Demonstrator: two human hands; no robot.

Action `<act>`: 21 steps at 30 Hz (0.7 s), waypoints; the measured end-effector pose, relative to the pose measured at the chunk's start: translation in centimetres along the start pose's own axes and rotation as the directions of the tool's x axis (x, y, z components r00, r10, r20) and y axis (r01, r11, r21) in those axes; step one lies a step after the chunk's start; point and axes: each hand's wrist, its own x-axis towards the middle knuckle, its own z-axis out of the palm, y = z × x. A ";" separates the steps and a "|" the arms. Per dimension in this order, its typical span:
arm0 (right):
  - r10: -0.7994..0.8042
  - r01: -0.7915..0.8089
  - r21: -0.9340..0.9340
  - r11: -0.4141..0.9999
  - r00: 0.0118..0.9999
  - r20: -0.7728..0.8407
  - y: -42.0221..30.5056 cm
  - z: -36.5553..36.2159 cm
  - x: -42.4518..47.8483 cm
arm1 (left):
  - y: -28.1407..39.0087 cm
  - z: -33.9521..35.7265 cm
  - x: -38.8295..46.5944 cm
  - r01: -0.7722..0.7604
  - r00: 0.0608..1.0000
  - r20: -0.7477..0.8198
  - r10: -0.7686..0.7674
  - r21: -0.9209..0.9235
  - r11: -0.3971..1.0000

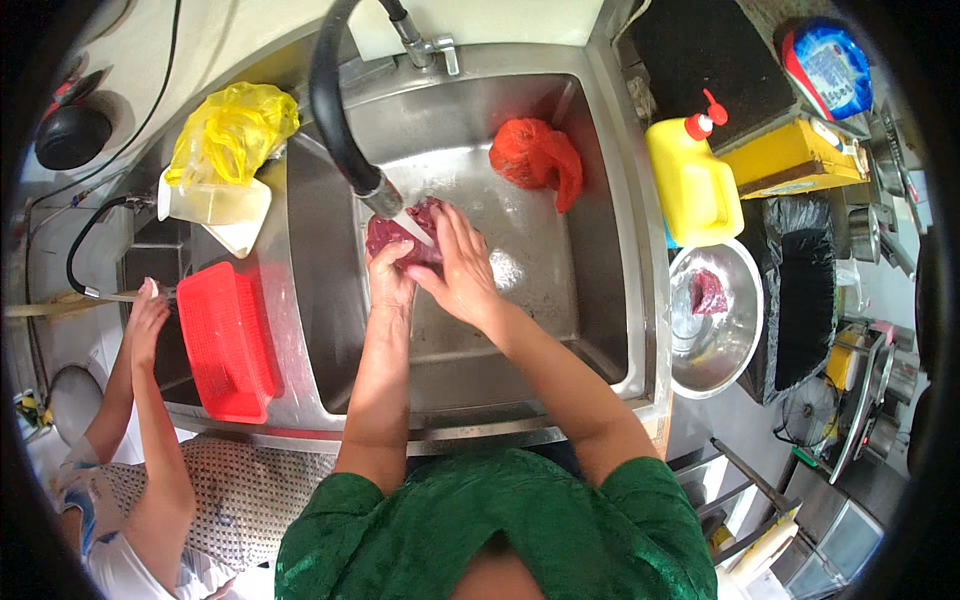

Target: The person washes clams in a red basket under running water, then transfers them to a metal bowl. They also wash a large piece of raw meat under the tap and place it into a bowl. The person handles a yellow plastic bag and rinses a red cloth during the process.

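My left hand [390,276] holds a piece of raw red meat [386,234] over the stainless steel sink [465,330], its thumb on the near side. My right hand [459,262] rests against the meat's right side with the fingers stretched out. Water runs onto the meat from the black flexible faucet hose [337,112] above it. A red plastic bag [532,159], gathered into a bundle, sits in the far right corner area of the sink. Another piece of red meat [707,292] lies in a metal bowl [752,352] right of the sink.
Left of the sink are a red plastic basket [225,341], a yellow plastic bag [236,131] and a whitish plastic container [217,202]. A co-worker's hands [148,315] are at another faucet further left. A yellow pump jug [694,180] and a black-lined bin [802,300] stand at right.
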 end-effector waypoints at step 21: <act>0.516 -0.502 0.865 -0.001 0.740 0.431 3.8 5.4 -1.9 | -2.9 -3.7 -1.8 -0.126 0.985 0.070 0.160 0.919 0.373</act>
